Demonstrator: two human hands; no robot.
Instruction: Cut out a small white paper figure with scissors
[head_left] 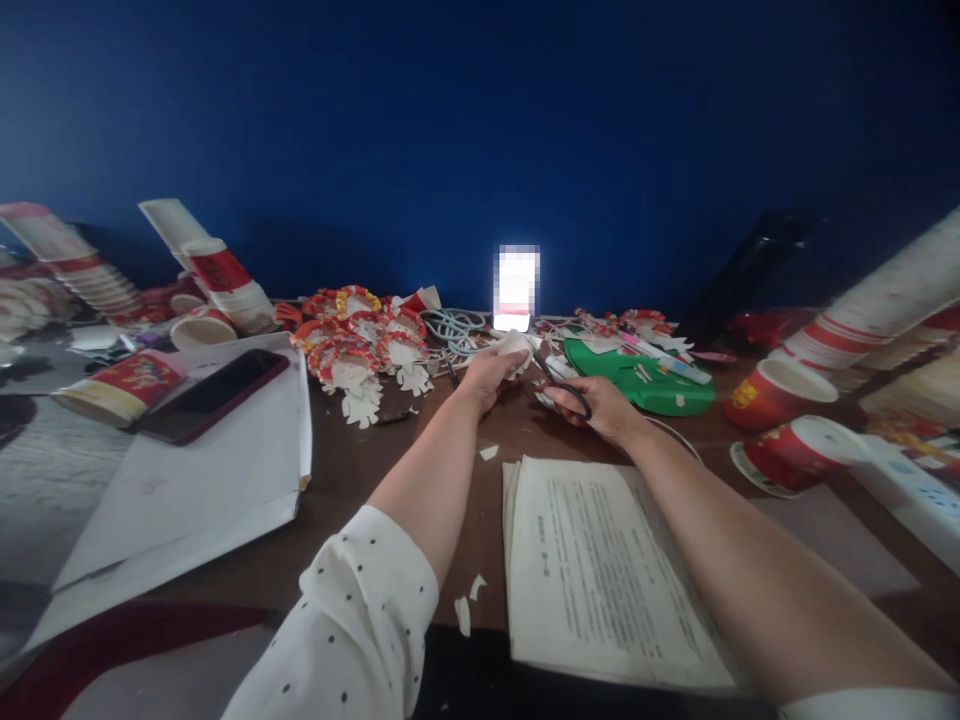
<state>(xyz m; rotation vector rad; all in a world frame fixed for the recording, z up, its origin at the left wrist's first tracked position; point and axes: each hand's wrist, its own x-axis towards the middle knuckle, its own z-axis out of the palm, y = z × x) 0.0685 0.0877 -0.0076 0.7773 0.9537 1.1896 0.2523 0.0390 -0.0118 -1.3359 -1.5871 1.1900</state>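
Observation:
My left hand (491,375) is closed on a small piece of white paper (517,345), held up over the middle of the brown table. Fingers of my right hand (596,408) are wrapped round the dark handles of a pair of scissors (579,398). The scissor blades point up and left toward the paper, close beside it; whether they touch it I cannot tell. Small white paper scraps (489,453) lie on the table below my hands. An open booklet (607,570) with printed text rests under my right forearm.
Behind my hands stands a lit phone (517,290). Red-and-white paper cut-outs (360,350) are heaped at left, a green sheet (637,375) at right. A dark phone (217,395) lies on a white box (202,480). Stacked paper cups (229,285) and a red cup (776,395) flank the table.

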